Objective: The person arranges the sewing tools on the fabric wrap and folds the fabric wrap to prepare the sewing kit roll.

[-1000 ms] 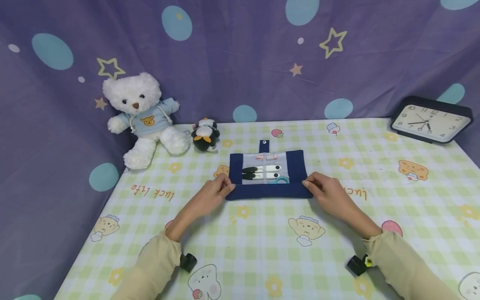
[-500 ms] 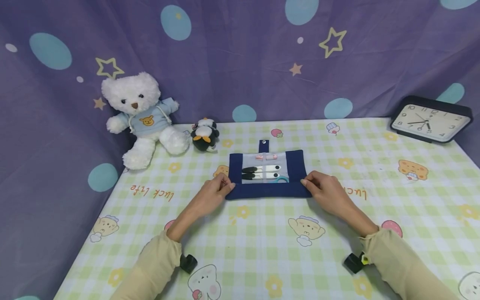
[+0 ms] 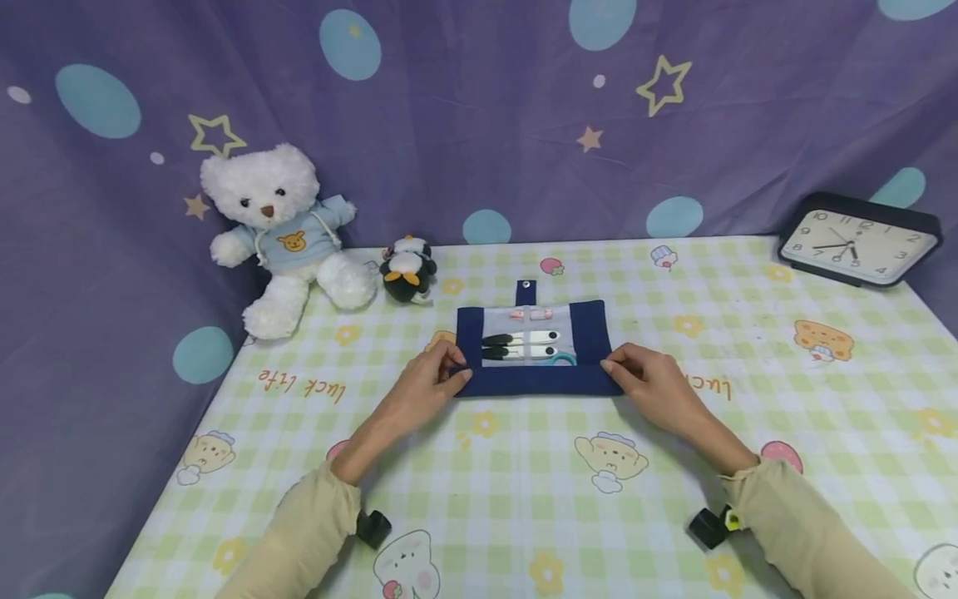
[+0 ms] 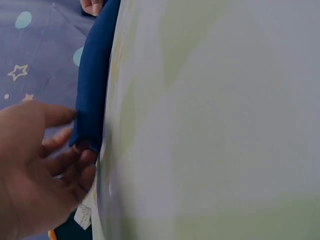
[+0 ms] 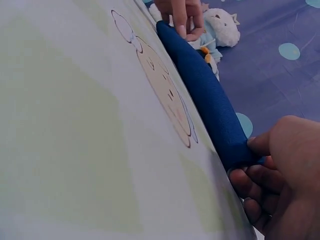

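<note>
A navy cloth tool roll (image 3: 539, 381) lies unrolled on the table, its near edge folded over into a thick band. Under its elastic sit two white tools with black ends (image 3: 521, 339), small pink items (image 3: 531, 314) and a light blue loop handle (image 3: 561, 359), partly covered by the fold. My left hand (image 3: 422, 384) pinches the left end of the folded band, thumb on one side and fingers curled at the other. At the opposite end my right hand (image 3: 659, 383) pinches the band; the right wrist view shows its thumb (image 5: 260, 144) pressing the cloth. A snap strap (image 3: 526, 292) extends from the far edge.
A white teddy bear (image 3: 280, 229) and a penguin plush (image 3: 407, 269) sit at the back left. A black-framed clock (image 3: 859, 241) stands at the back right. Behind the checked tablecloth (image 3: 516, 499) hangs a purple curtain (image 3: 479, 125).
The left fingers have shifted slightly on the band's end and spread a little. The right hand stays nearly in place, and the folded band looks almost the same.
</note>
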{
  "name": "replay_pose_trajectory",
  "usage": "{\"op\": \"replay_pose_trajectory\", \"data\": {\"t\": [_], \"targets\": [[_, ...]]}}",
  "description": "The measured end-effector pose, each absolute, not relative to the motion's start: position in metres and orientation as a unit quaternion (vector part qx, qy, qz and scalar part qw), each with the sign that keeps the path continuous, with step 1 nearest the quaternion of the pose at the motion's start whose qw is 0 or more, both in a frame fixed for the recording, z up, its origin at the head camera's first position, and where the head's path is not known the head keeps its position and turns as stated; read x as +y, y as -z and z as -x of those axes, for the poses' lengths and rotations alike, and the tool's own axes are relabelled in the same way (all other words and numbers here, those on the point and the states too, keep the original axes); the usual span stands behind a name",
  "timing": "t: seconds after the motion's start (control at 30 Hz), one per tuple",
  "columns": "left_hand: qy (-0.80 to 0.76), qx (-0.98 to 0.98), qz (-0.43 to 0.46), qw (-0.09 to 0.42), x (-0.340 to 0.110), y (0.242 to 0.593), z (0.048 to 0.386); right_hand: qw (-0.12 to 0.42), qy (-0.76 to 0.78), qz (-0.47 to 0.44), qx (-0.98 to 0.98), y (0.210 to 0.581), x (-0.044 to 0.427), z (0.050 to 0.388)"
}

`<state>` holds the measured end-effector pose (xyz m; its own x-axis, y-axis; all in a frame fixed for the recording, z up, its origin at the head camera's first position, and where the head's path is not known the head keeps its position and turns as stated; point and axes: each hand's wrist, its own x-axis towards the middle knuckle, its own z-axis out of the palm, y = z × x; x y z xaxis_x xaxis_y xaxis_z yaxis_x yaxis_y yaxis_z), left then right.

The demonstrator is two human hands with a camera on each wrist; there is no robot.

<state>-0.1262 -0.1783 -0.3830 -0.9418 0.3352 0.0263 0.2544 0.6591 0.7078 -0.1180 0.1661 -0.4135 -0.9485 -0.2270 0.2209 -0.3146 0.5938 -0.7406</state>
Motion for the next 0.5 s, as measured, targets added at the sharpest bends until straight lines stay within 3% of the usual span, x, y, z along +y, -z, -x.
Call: {"op": "replay_pose_trajectory", "data": {"t": [0.27, 0.5], "targets": [[-0.197, 0.920, -0.337, -0.034, -0.1796, 0.3808, 0.1233, 0.068, -0.424, -0.171, -0.887, 0.4135, 0.1656, 0.1167], [-0.145, 0.911, -0.379, -0.071, -0.1796, 0.3815, 0.1243, 0.191, -0.297, -0.321, -0.879, 0.4142, 0.1663, 0.1176]]}}
